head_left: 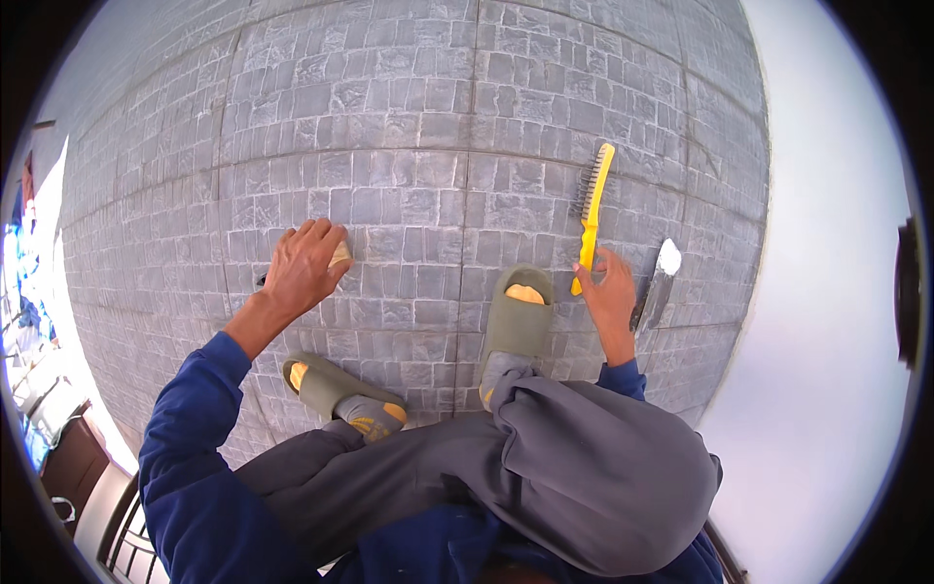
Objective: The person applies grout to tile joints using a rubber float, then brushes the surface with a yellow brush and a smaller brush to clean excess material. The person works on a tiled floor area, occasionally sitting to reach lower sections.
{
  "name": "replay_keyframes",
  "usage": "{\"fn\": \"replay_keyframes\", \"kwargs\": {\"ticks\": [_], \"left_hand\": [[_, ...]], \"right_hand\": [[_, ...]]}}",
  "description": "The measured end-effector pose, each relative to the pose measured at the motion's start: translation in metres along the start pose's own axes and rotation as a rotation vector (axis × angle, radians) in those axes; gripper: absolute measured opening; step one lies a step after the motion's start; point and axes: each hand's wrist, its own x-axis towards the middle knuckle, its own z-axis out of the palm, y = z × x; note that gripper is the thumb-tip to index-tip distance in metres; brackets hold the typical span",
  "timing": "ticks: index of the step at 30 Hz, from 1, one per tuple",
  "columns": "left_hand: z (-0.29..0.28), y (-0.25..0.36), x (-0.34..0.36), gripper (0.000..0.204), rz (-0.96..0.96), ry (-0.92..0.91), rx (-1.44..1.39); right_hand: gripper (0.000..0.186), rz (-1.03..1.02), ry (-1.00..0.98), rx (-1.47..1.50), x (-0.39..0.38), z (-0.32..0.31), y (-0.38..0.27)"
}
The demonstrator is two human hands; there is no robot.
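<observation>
On the grey paved floor at the left, my left hand (pixel 304 261) is closed over a small beige object (pixel 341 253), mostly hidden under the fingers. A bit of something black (pixel 261 280) shows beside that wrist. To the right, a yellow-handled wire brush (pixel 591 229) lies lengthwise on the paving, its bristles toward the left. The thumb and fingers of my right hand (pixel 607 292) close at the near end of its handle. Just right of this hand is a flat dark grey tool (pixel 658 297) with a white end (pixel 669 257), partly behind the wrist.
Below my hands are my feet in olive slides (pixel 519 316), the right one between the two hands. A white wall (pixel 817 292) borders the floor on the right. Dark wooden furniture (pixel 73 462) and a metal rail (pixel 126 535) stand at the lower left.
</observation>
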Motion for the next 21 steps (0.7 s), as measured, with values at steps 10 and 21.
{"fn": "replay_keyframes", "kwargs": {"ticks": [10,21], "left_hand": [[0.024,-0.054,-0.059,0.04,-0.356,-0.247,0.081],[0.005,-0.039,-0.04,0.019,-0.349,-0.104,-0.414]], "right_hand": [[0.034,0.25,-0.128,0.241,0.0,0.022,0.011],[0.031,0.151,0.056,0.458,-0.033,0.028,0.01]]}}
